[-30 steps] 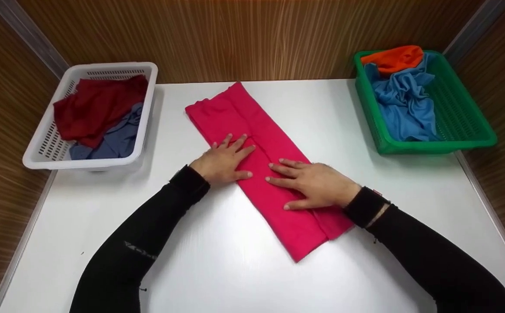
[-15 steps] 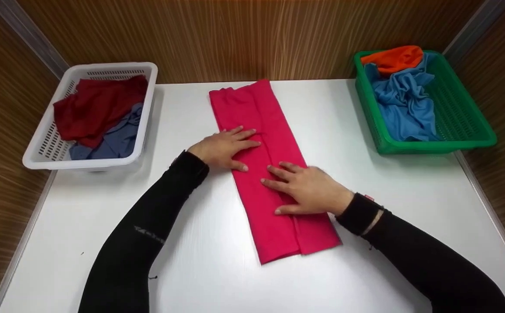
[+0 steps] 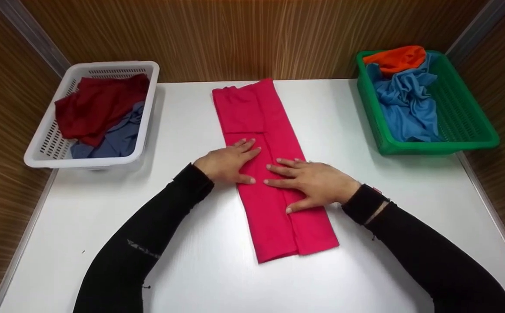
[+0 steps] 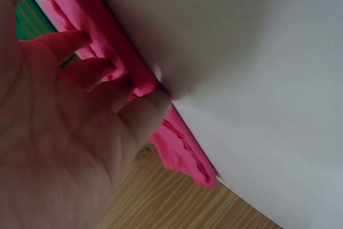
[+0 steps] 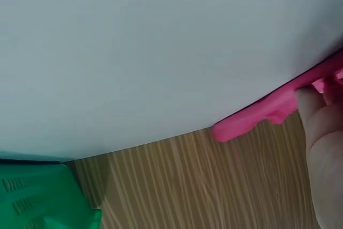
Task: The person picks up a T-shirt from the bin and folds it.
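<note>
A pinkish-red cloth garment (image 3: 270, 226), folded into a long strip, lies on the white table in the head view, its far end tipped slightly left. My left hand (image 3: 230, 163) rests on its left edge near the middle, fingers spread. Lower on the right side, my right hand (image 3: 311, 182) lies flat across the strip with its fingers pointing left. In the left wrist view the left hand (image 4: 69, 111) touches the cloth's edge (image 4: 182, 132). The right wrist view catches only part of the right hand (image 5: 324, 132) on the cloth (image 5: 257, 113).
A white basket (image 3: 83, 164) at the back left contains dark red cloth (image 3: 100, 104) and grey-blue cloth (image 3: 117, 139). At the back right, a green basket (image 3: 443, 148) contains blue cloth (image 3: 409, 104) and orange cloth (image 3: 396, 59). Wood-patterned walls (image 3: 252, 39) enclose the table.
The garment has turned from a strong diagonal to nearly straight, its near end swinging left and its far end right. Over the last half second the left hand slid slightly toward the near side.
</note>
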The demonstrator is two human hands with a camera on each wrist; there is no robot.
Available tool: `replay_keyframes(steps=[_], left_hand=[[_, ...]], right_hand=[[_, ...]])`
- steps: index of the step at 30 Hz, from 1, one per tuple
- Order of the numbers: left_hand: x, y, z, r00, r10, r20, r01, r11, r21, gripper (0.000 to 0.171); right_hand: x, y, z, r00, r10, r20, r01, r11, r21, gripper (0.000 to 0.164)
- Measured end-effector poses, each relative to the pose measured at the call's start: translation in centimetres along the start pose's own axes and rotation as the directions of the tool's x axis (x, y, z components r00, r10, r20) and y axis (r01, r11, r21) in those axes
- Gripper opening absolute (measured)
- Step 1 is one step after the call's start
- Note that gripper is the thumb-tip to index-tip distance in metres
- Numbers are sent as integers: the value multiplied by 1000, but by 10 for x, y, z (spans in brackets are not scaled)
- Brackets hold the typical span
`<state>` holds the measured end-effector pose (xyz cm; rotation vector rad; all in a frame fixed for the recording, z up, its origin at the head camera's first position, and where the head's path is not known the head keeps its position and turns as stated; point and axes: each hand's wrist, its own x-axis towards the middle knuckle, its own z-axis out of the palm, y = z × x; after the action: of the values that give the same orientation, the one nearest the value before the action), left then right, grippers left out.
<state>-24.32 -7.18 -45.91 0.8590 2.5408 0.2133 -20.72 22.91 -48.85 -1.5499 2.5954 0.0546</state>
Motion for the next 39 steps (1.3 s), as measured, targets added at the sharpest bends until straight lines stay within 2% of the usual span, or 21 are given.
replay_keyframes(steps=[6, 13, 29, 34, 39], left_hand=[[8, -18, -2, 998, 66, 3, -66, 997, 39, 95], [14, -29, -10, 997, 78, 29, -80, 993, 83, 96], [33, -48, -21, 996, 88, 13, -88, 993, 72, 94], [22, -38, -20, 997, 83, -9, -81, 984, 158, 88], [-4, -26, -9, 988, 152, -35, -140, 964, 225, 80]], right_hand=[[5, -21, -1, 997, 69, -47, -71, 996, -49, 86], [15, -41, -1, 989, 134, -63, -137, 990, -43, 85], [30, -17, -11, 982, 184, 44, -183, 983, -21, 85], [21, -12, -16, 989, 145, 18, -145, 989, 19, 82], [0, -7, -23, 992, 126, -19, -125, 991, 46, 82]])
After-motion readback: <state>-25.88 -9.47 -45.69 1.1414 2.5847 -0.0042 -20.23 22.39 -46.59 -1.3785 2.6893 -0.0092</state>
